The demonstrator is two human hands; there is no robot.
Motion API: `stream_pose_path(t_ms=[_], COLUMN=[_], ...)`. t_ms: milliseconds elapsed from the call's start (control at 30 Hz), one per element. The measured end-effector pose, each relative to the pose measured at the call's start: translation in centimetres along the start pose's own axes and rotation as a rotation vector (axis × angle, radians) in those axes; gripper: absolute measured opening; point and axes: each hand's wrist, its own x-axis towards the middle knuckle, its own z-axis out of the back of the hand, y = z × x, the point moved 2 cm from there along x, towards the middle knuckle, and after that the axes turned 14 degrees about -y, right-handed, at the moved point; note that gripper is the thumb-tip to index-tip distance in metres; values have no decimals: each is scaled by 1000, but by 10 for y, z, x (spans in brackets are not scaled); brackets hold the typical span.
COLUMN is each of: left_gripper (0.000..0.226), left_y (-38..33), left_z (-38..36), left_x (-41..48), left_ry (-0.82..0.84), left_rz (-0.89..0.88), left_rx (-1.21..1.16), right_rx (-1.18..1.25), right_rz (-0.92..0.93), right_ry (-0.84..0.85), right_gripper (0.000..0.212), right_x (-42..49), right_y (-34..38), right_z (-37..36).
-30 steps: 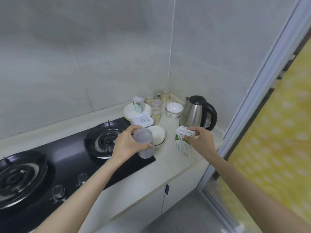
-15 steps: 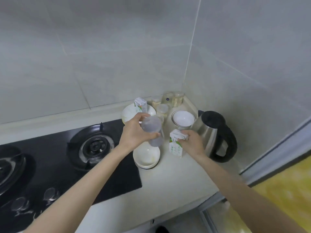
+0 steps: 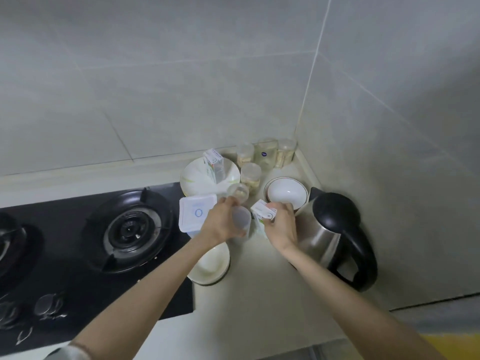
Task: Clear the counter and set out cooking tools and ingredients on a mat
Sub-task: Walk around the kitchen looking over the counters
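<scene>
- Over the last second both hands have gone from the front of the counter back towards the corner, ending just left of the kettle.
- The left hand is wrapped round a frosted plastic cup; the right hand pinches the top of a small drink carton, close against the kettle's left side.
- The hands hide the bases, so I cannot tell whether cup and carton already stand on the countertop.
- My reading: they are being tucked into the corner cluster to free the front strip for the mat, which is not in view.
- The pale countertop is crowded behind and left of the kettle: a white bowl, glass jars, a plate bearing a second carton, a square lidded tub.
- Another bowl sits left of the kettle, nearer the front, by the black gas hob.
- Grey wall tiles meet in the corner behind the kettle.
</scene>
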Motion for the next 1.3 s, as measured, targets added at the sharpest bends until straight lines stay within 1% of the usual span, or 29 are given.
stream_pose_path(t_ms=[267,400,567,667,733,800,933,1033,1167,1300], left_gripper=[65,66,64,63,62,58,44,40,39,36], left_y=[6,11,11,11,13,14,18,32,58,84], left_z=[-23,-28,-30,-27,-21,-9,28,61,99,137], left_x=[8,8,6,2,0,-3,-18,-36,-70,-120], left_ry=[-17,-31,-18,-35,-66,-106,-253,-350,-460,-573], left_rz=[25,41,37,65,79,87,118,131,220,292], left_rx=[53,60,61,-4,-63,-109,-217,-234,-242,-266], right_rx=[69,85,39,6,-18,-10,56,107,172,274], right_rz=[-18,14,49,121,184,233,346,448,528,564], right_ry=[45,60,97,143,159,139,88,79,128,247], right_gripper=[37,38,37,41,43,43,45,43,40,37], right_x=[14,18,20,18,15,14,10,3,-17,-52], right_y=[-6,-9,-12,-7,-3,3,25,46,81,125], right_z=[-13,-15,-16,-14,-10,-3,12,15,5,-11])
